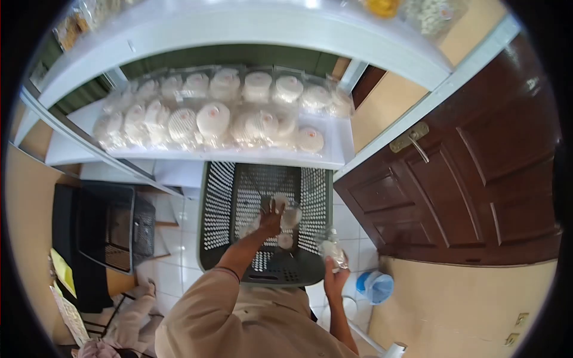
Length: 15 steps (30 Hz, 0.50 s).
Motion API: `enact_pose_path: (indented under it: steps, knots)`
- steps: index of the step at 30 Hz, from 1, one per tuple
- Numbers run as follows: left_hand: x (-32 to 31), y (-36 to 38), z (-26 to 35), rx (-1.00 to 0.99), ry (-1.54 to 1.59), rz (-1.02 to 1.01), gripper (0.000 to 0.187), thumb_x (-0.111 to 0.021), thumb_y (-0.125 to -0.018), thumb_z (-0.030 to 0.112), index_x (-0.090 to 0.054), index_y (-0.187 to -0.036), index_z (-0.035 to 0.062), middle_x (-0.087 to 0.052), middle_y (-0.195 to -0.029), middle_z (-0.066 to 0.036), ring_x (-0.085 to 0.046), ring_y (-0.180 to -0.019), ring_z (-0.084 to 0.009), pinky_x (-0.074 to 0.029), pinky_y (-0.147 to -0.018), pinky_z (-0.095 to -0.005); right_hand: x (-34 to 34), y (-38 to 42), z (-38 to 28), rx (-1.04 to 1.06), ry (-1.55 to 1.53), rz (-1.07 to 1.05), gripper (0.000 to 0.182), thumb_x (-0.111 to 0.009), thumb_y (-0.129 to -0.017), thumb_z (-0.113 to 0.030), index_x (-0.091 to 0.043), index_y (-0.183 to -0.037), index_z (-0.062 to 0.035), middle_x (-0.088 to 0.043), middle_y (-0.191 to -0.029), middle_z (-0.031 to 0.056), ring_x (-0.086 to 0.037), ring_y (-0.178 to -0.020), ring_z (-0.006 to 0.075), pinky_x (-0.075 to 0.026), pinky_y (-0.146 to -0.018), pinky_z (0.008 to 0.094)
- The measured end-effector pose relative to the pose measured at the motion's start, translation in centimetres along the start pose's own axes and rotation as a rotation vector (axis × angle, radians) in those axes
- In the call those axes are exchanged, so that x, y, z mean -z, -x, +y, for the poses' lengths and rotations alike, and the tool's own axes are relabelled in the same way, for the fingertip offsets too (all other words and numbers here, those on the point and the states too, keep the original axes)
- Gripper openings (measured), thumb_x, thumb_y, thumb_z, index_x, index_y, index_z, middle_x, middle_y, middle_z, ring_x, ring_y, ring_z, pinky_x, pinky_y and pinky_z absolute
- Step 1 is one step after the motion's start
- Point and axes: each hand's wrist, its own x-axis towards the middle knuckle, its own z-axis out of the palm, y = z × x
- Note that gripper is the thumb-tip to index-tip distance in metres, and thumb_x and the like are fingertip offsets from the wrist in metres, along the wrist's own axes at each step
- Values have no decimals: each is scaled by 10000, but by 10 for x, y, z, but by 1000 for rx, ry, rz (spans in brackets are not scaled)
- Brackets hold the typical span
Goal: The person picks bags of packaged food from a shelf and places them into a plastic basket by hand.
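My left hand (271, 219) reaches down into a dark green perforated plastic basket (265, 275). Its fingers are stretched and apart, at a clear plastic packet (280, 199) of round white pieces; whether they grip it I cannot make out. More such packets lie around it, including one to its right (291, 216) and a smaller one (285, 240) nearer me. Outside the basket's right side, my right hand (338, 276) is closed on a clear plastic packet (332, 253) with white contents, held upright.
Above the basket's far end, a white shelf (239, 156) carries rows of similar packets (213, 120). A black crate (143, 230) stands at left, near a seated person (128, 319). To the right are a brown door (453, 173) and a blue-lined bin (376, 287).
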Motion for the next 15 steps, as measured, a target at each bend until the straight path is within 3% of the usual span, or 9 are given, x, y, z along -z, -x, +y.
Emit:
enact_pose_path:
  steps: [2,4,6,7,8,10,12,13,15]
  knots:
    - [10,12,19,-5,38,45,1048,-749,-816,357,-63,-1600,245,23,-1619,-292,-20,-1485,-509,-149,-1084,-757,14,12,-13,-367,-127,-223,318,-647,-940,-149,-631,-1188,49,-715,-1013,100,-650,-895,151,-515,-793,304]
    - [-4,-16,24,-35,88,102,1035,-738,-823,416,-70,-1598,264,77,-1622,-282,70,-1476,-528,-84,-1051,-808,14,14,-14,-415,-108,-303,346,-648,-944,-145,-605,-1215,64,-682,-1112,113,-621,-1025,174,-482,-923,314]
    - [-1,-28,37,106,102,-36,920,-682,-875,388,-130,-1593,230,113,-1626,-262,97,-1477,-519,-55,-1062,-803,4,12,-23,-453,-185,-240,348,-650,-945,-151,-611,-1194,89,-687,-1098,123,-620,-1025,180,-481,-918,313]
    - [2,-31,38,115,175,-33,764,-644,-904,313,-266,-1560,213,94,-1633,-248,103,-1484,-502,-73,-1076,-791,0,9,-26,-425,-160,-234,348,-653,-944,-160,-616,-1183,90,-701,-1057,124,-628,-988,167,-493,-886,311]
    - [-16,-54,32,123,189,-47,764,-644,-904,313,-266,-1560,213,94,-1633,-248,103,-1484,-502,-73,-1076,-791,-1,5,-28,-403,-134,-233,348,-657,-943,-168,-621,-1172,90,-716,-1016,126,-636,-952,154,-505,-854,309]
    - [-85,-92,13,163,237,226,629,-642,-900,270,-426,-1484,176,-28,-1644,-229,46,-1491,-498,-205,-1071,-756,3,-1,-34,-388,-26,-256,343,-660,-942,-169,-625,-1162,92,-716,-1030,131,-642,-947,156,-507,-856,314]
    - [-70,-98,-13,12,-316,183,536,-641,-897,195,-514,-1413,133,-397,-1505,-270,-318,-1427,-453,-419,-1009,-605,7,-6,-37,-412,56,-301,287,-674,-907,-126,-656,-1139,41,-693,-1114,194,-663,-1011,250,-504,-895,358]
    - [-53,-90,-32,20,-327,169,536,-641,-897,195,-514,-1413,133,-397,-1505,-270,-318,-1427,-453,-419,-1009,-605,6,-11,-40,-236,176,-286,288,-676,-893,-115,-657,-1140,32,-668,-1160,218,-639,-1075,292,-497,-917,382]
    - [-14,-64,-72,97,889,458,431,-619,-906,136,-558,-1322,40,-648,-1191,-271,-625,-1130,-408,-527,-859,-487,5,-27,-51,-63,292,-263,292,-679,-879,-105,-659,-1142,22,-644,-1206,241,-616,-1139,334,-490,-940,406]
